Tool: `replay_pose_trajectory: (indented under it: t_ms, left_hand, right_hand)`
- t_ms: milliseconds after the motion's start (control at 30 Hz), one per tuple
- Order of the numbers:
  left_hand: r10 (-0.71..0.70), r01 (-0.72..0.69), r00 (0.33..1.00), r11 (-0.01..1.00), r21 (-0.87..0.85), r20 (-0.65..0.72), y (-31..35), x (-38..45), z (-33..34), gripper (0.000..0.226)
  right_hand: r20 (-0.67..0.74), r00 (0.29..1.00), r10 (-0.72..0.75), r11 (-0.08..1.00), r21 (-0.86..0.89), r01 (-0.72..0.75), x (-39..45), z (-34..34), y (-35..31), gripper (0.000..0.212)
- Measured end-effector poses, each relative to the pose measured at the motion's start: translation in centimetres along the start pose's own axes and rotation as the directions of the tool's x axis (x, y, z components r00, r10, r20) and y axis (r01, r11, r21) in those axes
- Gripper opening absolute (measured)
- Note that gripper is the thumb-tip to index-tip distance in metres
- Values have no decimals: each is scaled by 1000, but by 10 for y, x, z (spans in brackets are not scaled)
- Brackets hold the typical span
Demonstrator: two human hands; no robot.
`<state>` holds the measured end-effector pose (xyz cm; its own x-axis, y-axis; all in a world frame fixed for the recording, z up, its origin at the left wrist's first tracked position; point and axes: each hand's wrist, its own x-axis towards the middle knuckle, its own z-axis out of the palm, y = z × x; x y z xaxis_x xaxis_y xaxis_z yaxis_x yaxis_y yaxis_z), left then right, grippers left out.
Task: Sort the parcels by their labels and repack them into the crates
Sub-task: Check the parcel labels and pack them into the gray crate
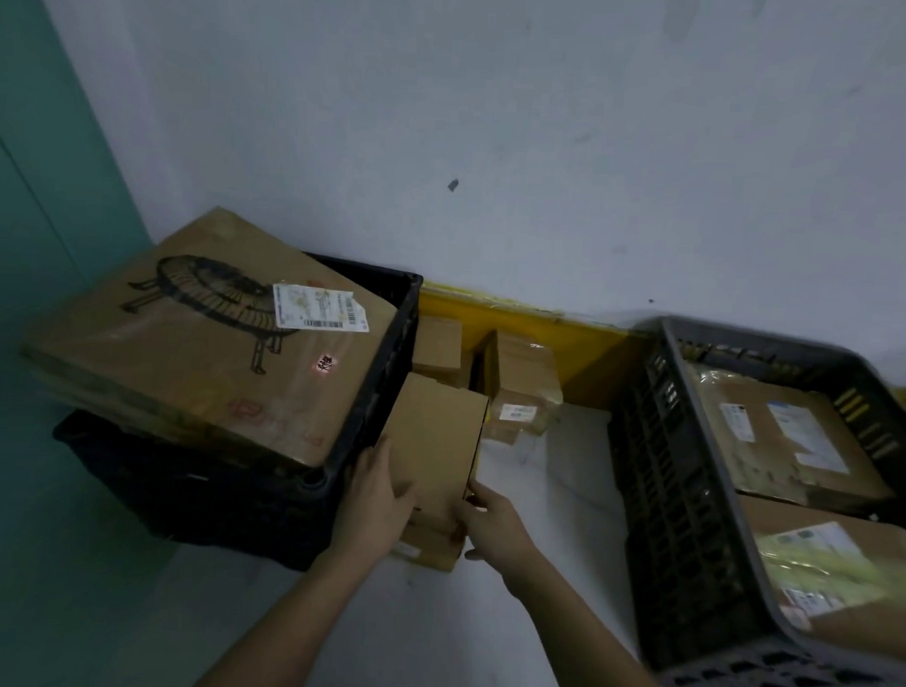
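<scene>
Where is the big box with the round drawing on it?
The big box sits on the black crate at left in the head view, left of both hands.

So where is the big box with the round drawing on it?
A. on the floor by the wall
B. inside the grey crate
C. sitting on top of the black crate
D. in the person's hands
C: the big box with the round drawing lies tilted across the top of the black crate, while both hands hold a small plain box.
</scene>
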<state>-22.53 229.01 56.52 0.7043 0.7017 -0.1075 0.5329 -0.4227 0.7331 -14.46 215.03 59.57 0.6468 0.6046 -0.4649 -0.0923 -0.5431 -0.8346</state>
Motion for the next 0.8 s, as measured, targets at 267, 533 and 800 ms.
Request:
replay_pose_trajectory:
  t_ms: [267, 533, 800]
  left_hand:
    - [64, -90, 990, 972, -218, -124, 42, 3, -21, 63]
    - [63, -74, 997, 954, -291, -47, 71, 3, -16, 57]
    - [149, -105, 986, 912, -397, 82, 112, 14, -16, 73]
  right_hand:
    - [-119, 987, -112, 946, 290, 143, -2, -22, -18, 37]
    - [-301, 938, -172, 813, 494, 308, 2, -39, -21, 45]
    - [-470, 721, -509, 831, -49, 554, -6, -54, -38, 45]
